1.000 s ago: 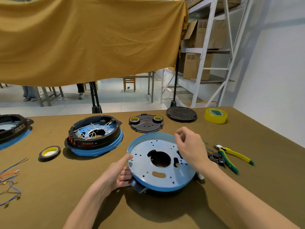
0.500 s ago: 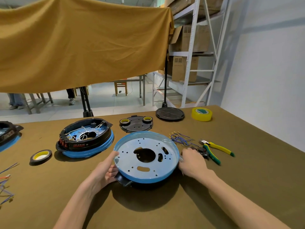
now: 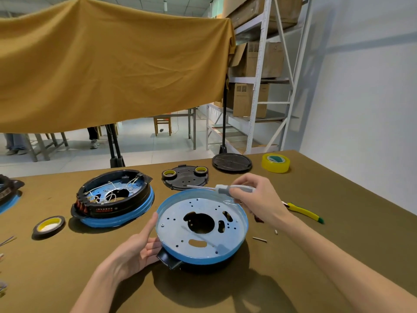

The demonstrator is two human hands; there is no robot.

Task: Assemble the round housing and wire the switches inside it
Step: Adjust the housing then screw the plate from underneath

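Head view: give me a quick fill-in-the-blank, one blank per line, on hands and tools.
1. The right hand holds a ____.
2. The left hand rests against the ____-rimmed round housing.
3. The yellow-handled pliers lie on the ____ side of that housing.
4. The big yellow tape roll sits near the table's ____ edge.

Missing words: screwdriver; blue; right; far

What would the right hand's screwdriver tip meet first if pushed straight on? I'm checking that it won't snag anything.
Probably the black plastic plate carrying two tape rolls: the screwdriver in the right hand points left and away, its tip over that plate's near edge. Height above it is unclear.
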